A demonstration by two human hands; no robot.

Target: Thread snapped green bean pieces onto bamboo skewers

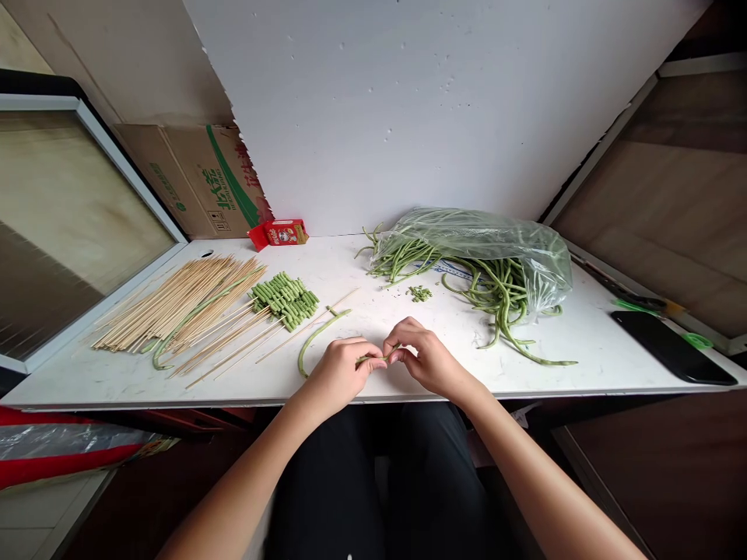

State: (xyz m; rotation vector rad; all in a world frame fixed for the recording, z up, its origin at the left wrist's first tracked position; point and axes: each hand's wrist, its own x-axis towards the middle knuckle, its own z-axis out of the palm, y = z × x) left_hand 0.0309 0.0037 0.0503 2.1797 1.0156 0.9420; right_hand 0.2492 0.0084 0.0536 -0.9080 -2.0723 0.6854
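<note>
Near the table's front edge, both my hands pinch one long green bean (307, 342). Its free part curves out to the left of my left hand (344, 372), which is closed on it. My right hand (423, 358) is closed on the bean's other end, its fingertips almost touching the left ones. Beyond my left hand lies a thin bamboo skewer (285, 340) with a short bean piece near its far part. Farther left, cut bean pieces (285, 299) threaded on several skewers form a neat block.
A pile of bare skewers (192, 299) lies at the left, a long bean across it. Long beans (505, 292) spill from a clear plastic bag (467, 229) at the back right. Small bean scraps (419, 293), a red box (285, 232) and a black phone (671, 346) also lie there.
</note>
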